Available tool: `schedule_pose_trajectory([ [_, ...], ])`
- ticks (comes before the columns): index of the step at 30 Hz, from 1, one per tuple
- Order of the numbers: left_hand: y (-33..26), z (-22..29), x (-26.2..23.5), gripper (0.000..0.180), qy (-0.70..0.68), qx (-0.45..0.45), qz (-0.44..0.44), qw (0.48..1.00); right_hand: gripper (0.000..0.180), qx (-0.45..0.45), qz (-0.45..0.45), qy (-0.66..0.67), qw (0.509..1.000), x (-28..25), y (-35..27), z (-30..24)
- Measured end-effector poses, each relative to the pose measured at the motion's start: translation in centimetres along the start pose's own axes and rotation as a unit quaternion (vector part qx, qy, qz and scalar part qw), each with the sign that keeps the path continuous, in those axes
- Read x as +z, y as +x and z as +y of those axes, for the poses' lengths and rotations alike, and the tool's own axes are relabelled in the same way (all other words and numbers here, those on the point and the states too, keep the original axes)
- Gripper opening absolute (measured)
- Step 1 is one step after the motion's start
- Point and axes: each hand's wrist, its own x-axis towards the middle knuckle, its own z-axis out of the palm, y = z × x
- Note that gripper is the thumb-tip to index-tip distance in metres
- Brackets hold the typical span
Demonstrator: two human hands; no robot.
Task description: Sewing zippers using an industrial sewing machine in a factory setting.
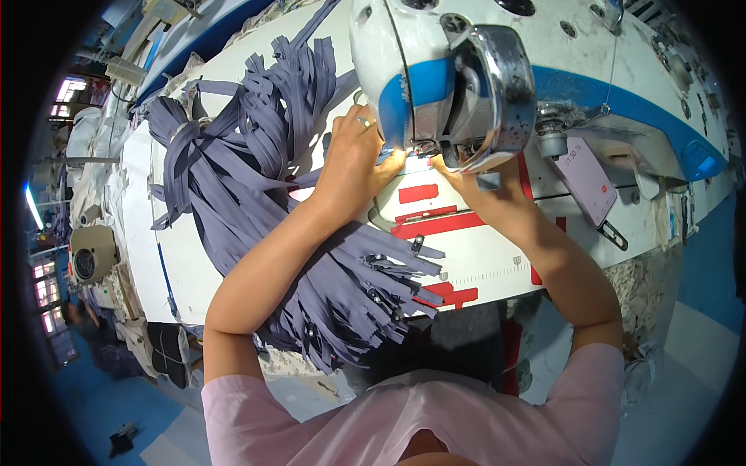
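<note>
A large bundle of blue-grey zippers (225,167) lies across the left of the white sewing table, their pull ends fanned toward its front edge. My left hand (357,159), wearing a ring, is closed at the needle area of a white and blue sewing machine (416,85). A small bit of blue-grey zipper shows at its fingertips, and one strip runs from the bundle toward it. My right hand (486,190) reaches in from the other side, its thumb tip by the presser foot (424,147). The machine's chrome part hides most of its fingers.
Red tape patches (439,225) and a printed ruler scale (482,273) mark the table near me. A phone (588,179) with a lit screen lies at the right under the machine arm. Blue tweezers (167,279) lie at the left edge. Piled cloth stands beyond the left side.
</note>
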Motion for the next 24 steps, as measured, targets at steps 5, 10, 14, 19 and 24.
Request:
schedule_pose_trajectory([
  [5, 0.3, 0.0, 0.3, 0.034, -0.013, -0.021, -0.001, 1.000, 0.016, -0.013, -0.015, -0.002, 1.000, 1.4, -0.7, 1.3],
  [10, 0.4, 0.1, 0.3, 0.036, 0.012, -0.002, 0.018, 1.000, 0.017, -0.026, -0.026, -0.005, 0.999, 2.3, -1.1, 2.1],
  [14, 0.2, -0.2, 0.4, 0.036, 0.005, -0.028, 0.007, 1.000, 0.019, 0.011, -0.043, 0.028, 0.999, 0.5, 0.1, 1.1],
  [19, 0.4, 0.1, 0.4, 0.035, -0.008, -0.022, 0.014, 1.000, 0.020, 0.026, -0.042, 0.035, 0.998, -0.3, 0.7, 0.3],
  [24, 0.5, 0.2, 0.3, 0.034, -0.013, -0.027, 0.019, 0.999, 0.022, 0.034, -0.035, 0.031, 0.998, -0.8, 1.1, -0.1],
])
